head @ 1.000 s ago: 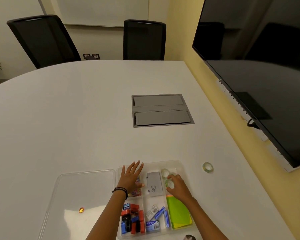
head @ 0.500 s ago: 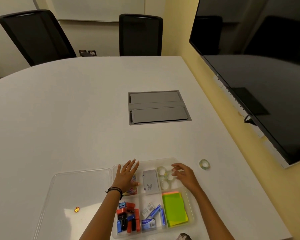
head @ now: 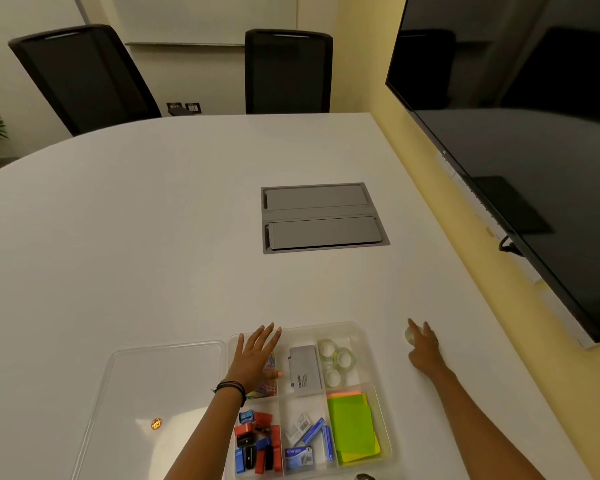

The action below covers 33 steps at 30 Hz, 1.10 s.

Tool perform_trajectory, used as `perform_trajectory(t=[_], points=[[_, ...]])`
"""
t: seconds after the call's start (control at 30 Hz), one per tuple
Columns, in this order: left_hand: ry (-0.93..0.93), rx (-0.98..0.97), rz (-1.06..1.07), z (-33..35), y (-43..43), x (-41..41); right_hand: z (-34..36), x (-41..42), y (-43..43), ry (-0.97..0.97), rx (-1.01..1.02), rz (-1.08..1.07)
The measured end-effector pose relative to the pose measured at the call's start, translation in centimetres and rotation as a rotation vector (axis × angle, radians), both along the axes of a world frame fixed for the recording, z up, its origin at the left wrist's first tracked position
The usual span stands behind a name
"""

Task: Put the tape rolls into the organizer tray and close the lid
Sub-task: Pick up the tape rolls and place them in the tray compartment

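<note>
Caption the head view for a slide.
Right hand reaches the last tape roll beside the organizer tray; left hand steadies it, lid open.

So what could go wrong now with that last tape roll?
The right hand only touches the loose tape roll with its fingertips, on smooth table; it could roll or slide away toward the wall side. The tray corner already holds three rolls, so a fourth may sit high and block the lid. The left hand lies flat over the tray and might nudge it.
</note>
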<state>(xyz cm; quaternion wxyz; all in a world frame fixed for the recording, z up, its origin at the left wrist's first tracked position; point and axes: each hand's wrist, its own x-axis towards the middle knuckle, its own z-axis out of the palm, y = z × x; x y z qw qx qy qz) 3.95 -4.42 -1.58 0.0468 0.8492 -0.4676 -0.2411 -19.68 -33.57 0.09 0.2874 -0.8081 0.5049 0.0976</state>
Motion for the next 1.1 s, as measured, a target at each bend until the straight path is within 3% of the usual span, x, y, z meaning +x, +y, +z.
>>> perform_trajectory(t=[0.13,0.5,0.6,0.73,1.0,1.1], points=[[0.000,-0.003,0.003,-0.1,0.0,0.0,-0.8,-0.7,0.7,0.127,-0.014,0.165],[0.006,-0.009,0.000,-0.1,0.0,0.0,-1.4,-1.5,4.0,-0.052,-0.293,-0.001],[0.001,-0.006,-0.003,0.2,0.0,-0.1,-1.5,-1.3,4.3,-0.187,-0.194,-0.007],[0.006,-0.004,-0.001,0.4,0.0,-0.1,-1.8,-0.9,4.2,-0.039,-0.057,0.117],[0.008,-0.002,0.001,0.2,0.0,-0.1,-1.7,-1.2,5.3,-0.136,-0.074,0.043],[0.012,-0.007,0.004,0.2,0.0,-0.1,-1.0,-0.9,4.8,-0.110,0.049,0.098]])
